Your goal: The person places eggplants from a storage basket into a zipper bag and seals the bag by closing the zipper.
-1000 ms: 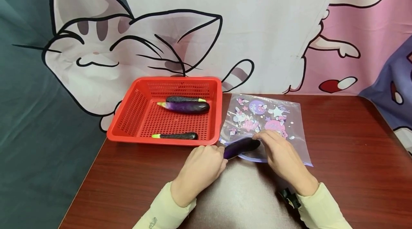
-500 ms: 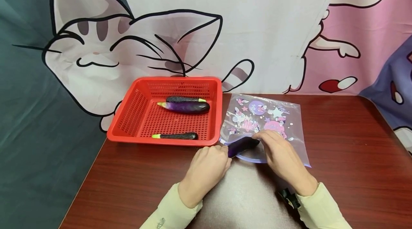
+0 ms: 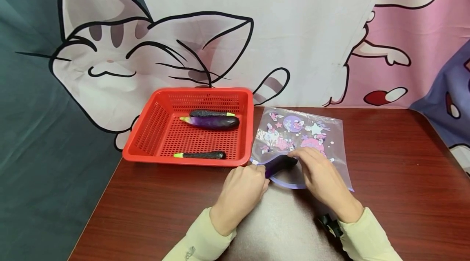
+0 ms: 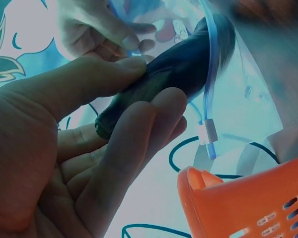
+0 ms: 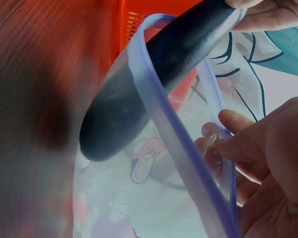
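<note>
My left hand (image 3: 242, 189) grips a dark purple eggplant (image 3: 280, 165) by its narrow end, with thumb on one side and fingers on the other. The eggplant's thick end lies inside the mouth of a clear printed zip bag (image 3: 293, 130), under its purple zip band (image 5: 169, 119). My right hand (image 3: 324, 177) pinches the bag's opening edge between thumb and fingers, keeping the mouth spread. In the left wrist view, the zip's white slider (image 4: 207, 133) hangs at the near end of the band. The bag lies flat toward the back of the table.
A red plastic basket (image 3: 147, 158) stands left of the bag. In it lie a purple eggplant (image 3: 213, 122) with a pale end and two slim dark pieces with lime-green ends, one (image 3: 205, 155) near the front. A cat-print cloth (image 3: 220, 49) hangs behind the brown table (image 3: 396, 195).
My left hand has moved a little to the right, sliding the eggplant further into the bag's mouth. The bag's opening edge bulges slightly toward me; my right hand stays almost still.
</note>
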`<state>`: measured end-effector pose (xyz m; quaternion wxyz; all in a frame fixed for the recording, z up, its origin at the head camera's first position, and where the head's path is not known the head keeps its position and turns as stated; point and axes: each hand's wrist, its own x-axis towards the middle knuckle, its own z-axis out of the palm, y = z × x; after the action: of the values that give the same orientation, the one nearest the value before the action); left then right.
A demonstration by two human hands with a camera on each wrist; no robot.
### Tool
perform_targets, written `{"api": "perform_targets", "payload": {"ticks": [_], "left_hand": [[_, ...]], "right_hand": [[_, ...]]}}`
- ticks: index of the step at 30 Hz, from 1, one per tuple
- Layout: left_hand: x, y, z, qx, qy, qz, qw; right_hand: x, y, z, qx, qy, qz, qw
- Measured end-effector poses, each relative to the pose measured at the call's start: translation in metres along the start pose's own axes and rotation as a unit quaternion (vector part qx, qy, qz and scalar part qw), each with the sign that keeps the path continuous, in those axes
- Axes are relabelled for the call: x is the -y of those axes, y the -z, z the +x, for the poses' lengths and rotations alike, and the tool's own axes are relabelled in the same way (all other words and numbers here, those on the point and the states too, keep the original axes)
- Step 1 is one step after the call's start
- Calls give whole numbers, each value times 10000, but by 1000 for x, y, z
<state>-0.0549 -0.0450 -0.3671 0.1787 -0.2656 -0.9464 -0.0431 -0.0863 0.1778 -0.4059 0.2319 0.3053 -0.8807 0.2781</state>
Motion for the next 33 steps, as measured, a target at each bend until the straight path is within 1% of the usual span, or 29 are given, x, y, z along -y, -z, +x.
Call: {"api": "perform_targets", "payload": {"ticks": [4, 10, 14, 20, 22, 27, 33], "left_hand": [[-4, 0, 1, 121, 3, 13, 9999], [-6, -3, 3, 75, -71, 1, 9999], [-9, -7, 3, -23, -69, -4, 10000], [-13, -12, 3, -306, -64, 259, 9992], [-15, -13, 3, -376, -86, 271, 9989], [-16, -15, 5, -386, -185, 95, 9990], [-18, -18, 8, -200, -325, -287, 9989]], "right_hand": [[0, 1, 0, -30, 1, -9, 10000], [0, 0, 0, -92, 56, -5, 9999], [1, 0, 0, -147, 104, 8, 9998], [2, 1, 0, -183, 98, 49, 9998], [2, 1, 0, -197, 85, 53, 9998], [2, 0, 0, -228, 80, 53, 9997], [2, 0, -1, -191, 37, 64, 9998]]}}
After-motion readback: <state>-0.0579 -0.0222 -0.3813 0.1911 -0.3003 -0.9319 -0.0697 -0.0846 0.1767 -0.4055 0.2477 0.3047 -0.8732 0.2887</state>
